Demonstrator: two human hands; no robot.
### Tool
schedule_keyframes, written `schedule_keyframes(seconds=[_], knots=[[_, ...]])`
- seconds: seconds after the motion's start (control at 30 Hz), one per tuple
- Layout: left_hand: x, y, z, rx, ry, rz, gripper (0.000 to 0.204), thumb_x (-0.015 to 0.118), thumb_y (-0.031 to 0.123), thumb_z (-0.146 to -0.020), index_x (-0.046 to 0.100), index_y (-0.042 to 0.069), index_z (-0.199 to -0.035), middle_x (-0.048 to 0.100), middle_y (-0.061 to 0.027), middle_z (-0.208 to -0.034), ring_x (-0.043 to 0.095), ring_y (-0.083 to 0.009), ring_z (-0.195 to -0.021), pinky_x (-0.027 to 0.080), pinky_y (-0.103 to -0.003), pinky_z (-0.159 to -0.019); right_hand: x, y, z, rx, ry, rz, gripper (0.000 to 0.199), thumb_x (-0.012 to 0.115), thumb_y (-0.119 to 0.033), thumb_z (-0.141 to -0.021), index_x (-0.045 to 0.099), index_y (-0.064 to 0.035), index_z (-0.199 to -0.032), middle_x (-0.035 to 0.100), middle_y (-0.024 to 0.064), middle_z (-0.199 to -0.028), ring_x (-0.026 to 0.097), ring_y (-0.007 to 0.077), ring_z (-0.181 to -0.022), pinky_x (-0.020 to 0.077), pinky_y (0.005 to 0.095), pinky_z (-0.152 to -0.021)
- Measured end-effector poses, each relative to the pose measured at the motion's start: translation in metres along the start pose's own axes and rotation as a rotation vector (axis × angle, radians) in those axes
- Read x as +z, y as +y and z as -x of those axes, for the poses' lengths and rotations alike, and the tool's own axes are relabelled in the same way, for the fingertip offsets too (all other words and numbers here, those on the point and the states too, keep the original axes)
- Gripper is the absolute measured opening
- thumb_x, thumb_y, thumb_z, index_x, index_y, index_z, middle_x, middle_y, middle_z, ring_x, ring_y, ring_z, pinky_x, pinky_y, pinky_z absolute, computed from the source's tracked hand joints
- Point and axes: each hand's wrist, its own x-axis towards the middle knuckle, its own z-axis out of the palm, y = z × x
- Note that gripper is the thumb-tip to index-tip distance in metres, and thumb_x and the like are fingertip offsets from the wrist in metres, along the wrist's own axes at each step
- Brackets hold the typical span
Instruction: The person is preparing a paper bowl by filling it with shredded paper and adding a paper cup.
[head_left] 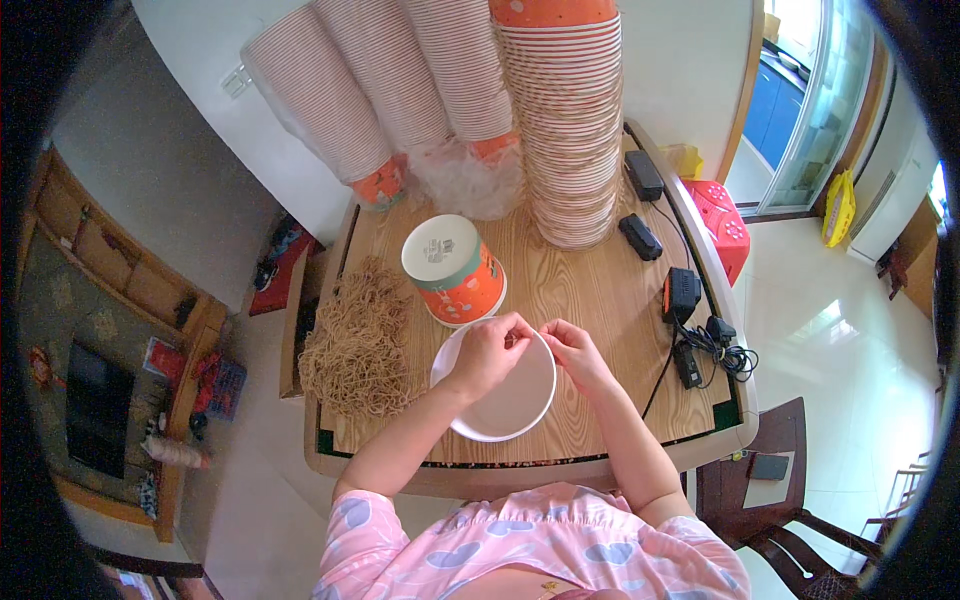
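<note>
A round white paper bowl (pixel 500 400) sits on the wooden surface (pixel 590 290), just in front of an upside-down orange paper cup (pixel 455 270). Both hands, left hand (pixel 487 352) and right hand (pixel 573 352), pinch together over the bowl's far rim.

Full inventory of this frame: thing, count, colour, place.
Paper bowl: 1, white inside, table front, under both hands.
Upturned bowl: 1, orange and green with white base, table centre.
Bowl stacks: 4, white-and-red rims, orange bases, table back; three lean left.
String pile: 1, tan, table left.
Power adapters: 2 black bricks, table right.
Charger and cables: black, right edge.
Table: 1, light wood.
Stool: 1, red, right of table.
Chair: 1, dark wood, lower right.
Left hand: pinching at bowl rim.
Right hand: pinching beside it.
</note>
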Motion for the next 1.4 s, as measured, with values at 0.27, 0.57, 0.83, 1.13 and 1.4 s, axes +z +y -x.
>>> schedule_keyframes(seconds=[0.27,0.57,0.83,1.13,1.4], knots=[[0.001,-0.003,-0.001,0.004,-0.002,-0.015,0.006,0.063,0.007,-0.078,0.06,0.002,-0.081,0.064,-0.0105,-0.073,0.063,-0.0211,-0.067,0.049,-0.032,-0.061,0.0,0.005,-0.001,0.009,0.005,-0.053,0.014,0.053,-0.017,-0.092,0.057,-0.0044,-0.096,0.058,-0.0026,-0.081,0.052,0.0055,-0.071,0.0417,0.0207,-0.06],[-0.005,-0.002,0.002,-0.08,-0.022,0.08,0.008,0.062,0.003,-0.079,0.061,0.001,-0.087,0.066,-0.0105,-0.076,0.065,-0.0193,-0.071,0.051,-0.03,-0.065,0.001,0.005,-0.001,0.024,0.028,-0.045,0.017,0.053,-0.017,-0.092,0.057,-0.0037,-0.102,0.059,-0.0001,-0.084,0.054,0.0072,-0.074,0.0443,0.0216,-0.063],[-0.002,-0.015,0.001,-0.066,-0.026,0.156,0.01,0.061,0.002,-0.079,0.062,0.0,-0.089,0.066,-0.0108,-0.077,0.065,-0.0176,-0.072,0.051,-0.029,-0.066,0.004,-0.002,0.0,0.051,0.019,-0.04,0.015,0.054,-0.016,-0.092,0.056,-0.0059,-0.101,0.058,-0.0037,-0.085,0.052,0.0024,-0.072,0.0405,0.0155,-0.059],[-0.003,-0.007,0.002,-0.053,0.01,0.079,0.008,0.063,0.005,-0.078,0.064,0.0,-0.085,0.066,-0.0112,-0.074,0.063,-0.0184,-0.066,0.049,-0.03,-0.061,0.005,-0.003,0.001,0.043,0.024,-0.048,0.016,0.054,-0.017,-0.091,0.057,-0.0036,-0.101,0.06,0.0002,-0.084,0.054,0.0067,-0.074,0.0439,0.0211,-0.063],[-0.002,-0.002,0.0,-0.033,0.041,0.032,0.009,0.064,0.005,-0.077,0.058,0.0,-0.074,0.063,-0.0119,-0.07,0.062,-0.0212,-0.063,0.048,-0.032,-0.059,0.003,-0.001,-0.001,0.045,0.026,-0.043,0.017,0.055,-0.018,-0.091,0.057,-0.0042,-0.1,0.06,-0.0007,-0.083,0.054,0.006,-0.073,0.0427,0.0205,-0.062]])
